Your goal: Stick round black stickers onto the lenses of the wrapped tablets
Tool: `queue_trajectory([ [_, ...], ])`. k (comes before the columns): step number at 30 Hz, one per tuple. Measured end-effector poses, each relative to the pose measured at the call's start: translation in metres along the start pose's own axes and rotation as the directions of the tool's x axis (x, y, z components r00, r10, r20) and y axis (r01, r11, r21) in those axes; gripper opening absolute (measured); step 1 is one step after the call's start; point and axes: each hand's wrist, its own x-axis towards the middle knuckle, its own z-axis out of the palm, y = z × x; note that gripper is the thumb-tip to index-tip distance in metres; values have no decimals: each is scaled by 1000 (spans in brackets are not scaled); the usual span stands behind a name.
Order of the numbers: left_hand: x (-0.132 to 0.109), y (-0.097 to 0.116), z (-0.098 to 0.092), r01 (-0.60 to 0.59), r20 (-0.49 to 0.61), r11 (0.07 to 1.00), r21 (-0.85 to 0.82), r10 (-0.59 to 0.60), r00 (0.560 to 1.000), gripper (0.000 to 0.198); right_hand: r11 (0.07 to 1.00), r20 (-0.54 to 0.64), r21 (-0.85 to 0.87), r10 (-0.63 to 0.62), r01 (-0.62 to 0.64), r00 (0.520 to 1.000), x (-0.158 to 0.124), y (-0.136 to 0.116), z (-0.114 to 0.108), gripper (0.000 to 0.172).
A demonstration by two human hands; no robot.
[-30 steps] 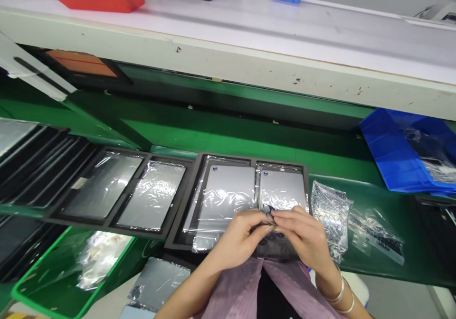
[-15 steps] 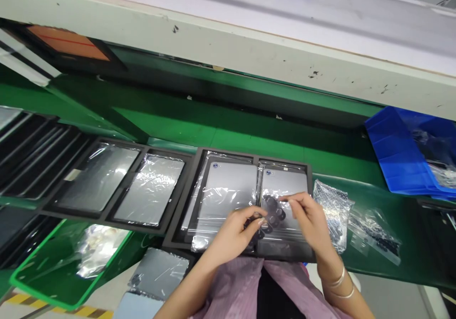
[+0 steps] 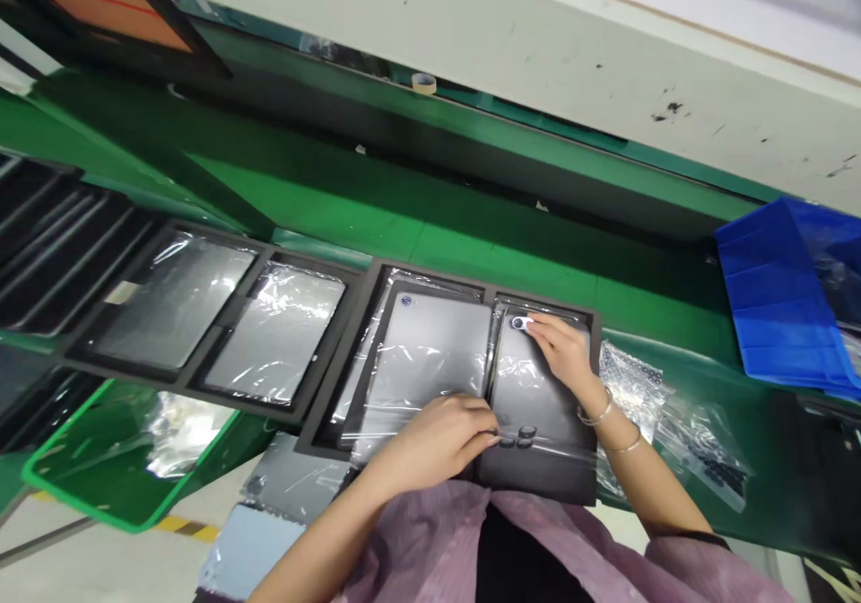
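Reaching out, my right hand [image 3: 563, 353] sits on the far end of the right panel [image 3: 531, 388]. Its fingertips [image 3: 534, 325] are bunched together and pressed down beside the round lens cutout [image 3: 517, 322]. There is a pale bit under them; it may be a small piece pinched there, but the view is too small for me to say. The wrist lies flat over the film wrap, probably to steady the fine contact at that corner. Bracelets [image 3: 605, 419] ride on that wrist.

My left hand [image 3: 437, 437] is closed, thumb and fingers pinching the ring strip [image 3: 517, 439]. The strip lies low against the near end of the same panel. Held there, I judge, it stays out of the right hand's way but close by.

Both panels lie face down in the foam tray [image 3: 544, 482], one to each compartment, with the left panel [image 3: 430, 352] untouched beside my left hand. Bags of rings [image 3: 632, 379] lie just right of the tray. The blue bin [image 3: 780, 289] is well off to the right. A second tray [image 3: 188, 386] sits to the left, and the green bin [image 3: 87, 504] is below it.

Versus half a second ago:
- Both hands were together over the middle of the right panel, with the strip between them.
- The right hand has now gone up to the far corner.
- The left hand has dropped the strip toward the near edge.
- My head has tipped down, so the shelf top is out of frame.
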Motion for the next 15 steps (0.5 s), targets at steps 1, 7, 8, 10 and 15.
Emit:
queue_trajectory([
  [1, 3, -2, -1, -14, -2, 998, 53, 14, 1000, 19, 999, -2, -18, -27, 27, 1000, -1, 4, 3, 18],
  [7, 29, -22, -3, -35, -81, 913, 406, 74, 994, 13, 997, -16, -40, -62, 61, 998, -4, 8, 8, 17],
  [8, 34, -26, -2, -41, -84, 897, 441, 86, 993, 14, 997, -12, -41, -67, 66, 998, -4, 7, 8, 17],
  [10, 43, -32, -1, -53, -71, 875, 482, 99, 993, 17, 996, -1, -45, -74, 74, 997, -4, 6, 8, 18],
  [15, 56, -35, 1, -32, -33, 871, 490, 56, 998, 20, 996, 33, -67, -60, 62, 998, -4, 6, 8, 19],
])
